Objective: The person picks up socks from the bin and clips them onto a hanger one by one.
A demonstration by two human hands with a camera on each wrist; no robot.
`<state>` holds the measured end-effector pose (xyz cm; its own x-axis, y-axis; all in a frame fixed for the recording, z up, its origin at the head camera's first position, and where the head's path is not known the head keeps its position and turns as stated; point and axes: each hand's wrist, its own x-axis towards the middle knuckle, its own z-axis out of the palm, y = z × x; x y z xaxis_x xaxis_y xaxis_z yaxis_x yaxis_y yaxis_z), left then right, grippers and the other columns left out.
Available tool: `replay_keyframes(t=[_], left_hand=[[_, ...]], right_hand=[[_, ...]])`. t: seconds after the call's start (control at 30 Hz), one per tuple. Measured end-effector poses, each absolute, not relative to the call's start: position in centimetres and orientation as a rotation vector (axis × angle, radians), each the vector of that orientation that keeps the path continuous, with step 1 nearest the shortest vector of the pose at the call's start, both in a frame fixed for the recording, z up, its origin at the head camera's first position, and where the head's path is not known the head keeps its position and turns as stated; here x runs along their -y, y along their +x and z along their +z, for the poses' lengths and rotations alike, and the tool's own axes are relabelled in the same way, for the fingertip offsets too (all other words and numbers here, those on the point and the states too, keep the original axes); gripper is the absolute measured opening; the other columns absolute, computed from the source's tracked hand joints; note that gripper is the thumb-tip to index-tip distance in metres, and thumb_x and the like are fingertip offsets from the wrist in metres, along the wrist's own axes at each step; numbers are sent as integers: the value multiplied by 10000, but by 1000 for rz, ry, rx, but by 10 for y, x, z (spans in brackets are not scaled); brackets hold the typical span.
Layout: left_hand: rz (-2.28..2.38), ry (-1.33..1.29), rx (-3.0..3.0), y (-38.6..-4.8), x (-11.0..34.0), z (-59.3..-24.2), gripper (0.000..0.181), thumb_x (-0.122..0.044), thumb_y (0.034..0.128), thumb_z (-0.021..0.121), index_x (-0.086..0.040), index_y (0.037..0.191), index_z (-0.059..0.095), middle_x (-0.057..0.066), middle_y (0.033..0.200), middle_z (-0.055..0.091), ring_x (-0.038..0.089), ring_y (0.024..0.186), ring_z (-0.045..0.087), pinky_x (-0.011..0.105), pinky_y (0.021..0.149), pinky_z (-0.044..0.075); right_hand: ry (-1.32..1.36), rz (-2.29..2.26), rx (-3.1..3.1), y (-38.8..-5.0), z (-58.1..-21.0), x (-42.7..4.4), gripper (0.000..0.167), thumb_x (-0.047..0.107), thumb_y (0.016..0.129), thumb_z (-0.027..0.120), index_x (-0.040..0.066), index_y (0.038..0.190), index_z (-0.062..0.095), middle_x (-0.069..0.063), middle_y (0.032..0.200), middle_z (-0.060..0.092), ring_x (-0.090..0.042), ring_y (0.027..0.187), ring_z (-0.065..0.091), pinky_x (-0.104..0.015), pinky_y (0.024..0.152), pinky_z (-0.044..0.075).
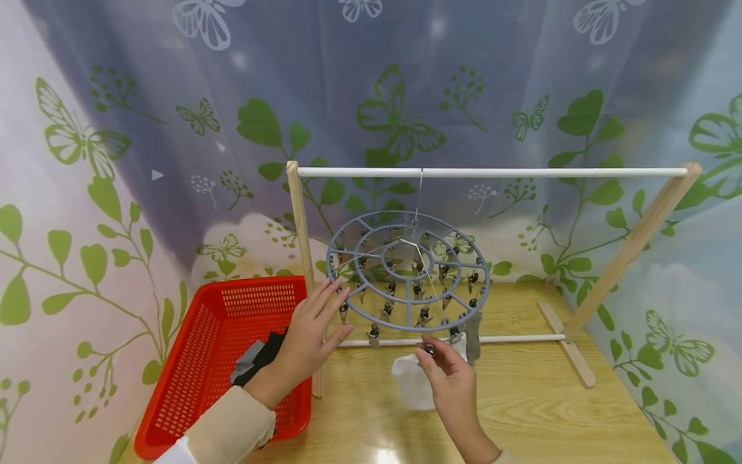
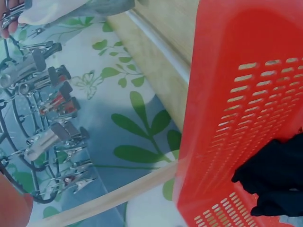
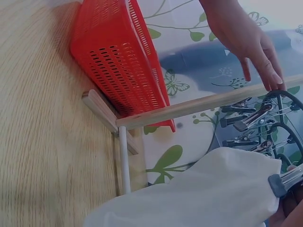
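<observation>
A grey round hanger [image 1: 408,325] with many metal clips hangs from a white rod. My left hand [image 1: 310,335] touches its left rim with the fingers fairly straight; the right wrist view shows the fingertips of that left hand [image 3: 248,45] at the ring. Under the front rim, my right hand [image 1: 455,390] pinches a metal clip [image 1: 429,349]. A white cloth [image 1: 414,383] hangs beside those fingers, and in the right wrist view the clip [image 3: 287,180] grips the edge of the white cloth [image 3: 203,194]. A grey cloth [image 1: 473,335] hangs to the right of it.
A red basket [image 1: 191,361] stands on the left with black cloth [image 1: 268,354] and grey cloth in it. The rack's wooden posts [image 1: 634,248] rise on both sides, joined by the upper white rod [image 1: 522,173] and a lower rod [image 1: 522,338]. A patterned curtain surrounds the wooden table [image 1: 522,412].
</observation>
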<state>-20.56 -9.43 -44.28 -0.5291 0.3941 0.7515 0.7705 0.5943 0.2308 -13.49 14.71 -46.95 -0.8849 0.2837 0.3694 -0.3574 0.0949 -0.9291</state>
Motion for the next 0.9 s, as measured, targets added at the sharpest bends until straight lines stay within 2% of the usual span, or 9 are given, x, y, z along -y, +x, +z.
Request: replay_keyframes(t=[0.13,0.3,0.47,0.63,0.8,0.9], left_hand=[[-751,-947,2198,-205,95,-445,631,-498,1011,396,-23,1417,483,179,1493,401,365,1398,316,677,985,331],[-744,-971,2198,-205,94,-447,573,-464,1021,418,-33,1385,522,189,1455,445,365,1385,338,681,982,335],[-726,-995,2211,-202,92,-448,530,-430,1017,464,-55,1385,532,166,1443,471,359,1375,361,662,989,348],[-722,-1018,2230,-200,90,-447,529,-420,1012,484,-63,1400,519,143,1455,465,338,1391,345,646,1006,345],[-722,-1041,2234,-196,87,-447,552,-452,1019,433,-62,1399,518,144,1457,463,340,1395,338,640,1020,334],[-710,-1053,2244,-194,84,-447,560,-460,1021,412,-60,1398,519,141,1451,470,335,1396,339,639,1017,337]], right_hand=[[83,1838,1895,-136,-472,-148,202,-81,840,694,-91,1041,679,-240,953,690,-49,793,667,-187,709,542],[80,1839,1877,-137,-475,-148,241,-101,825,698,-98,1064,669,-156,1009,703,-62,891,675,-206,751,546],[146,1749,1786,-139,-478,-149,259,-121,822,691,-129,1075,636,-115,1054,667,-80,977,648,-155,789,516],[294,1712,1620,-140,-477,-149,159,-196,816,641,-186,973,618,-79,964,652,-87,897,629,-132,783,498],[274,1760,1723,-140,-477,-144,170,-177,806,668,-140,971,651,35,953,681,-58,892,656,-162,780,520],[203,1798,1848,-139,-477,-140,250,-127,796,713,-113,1038,655,-21,1028,692,-61,963,661,-208,838,521]])
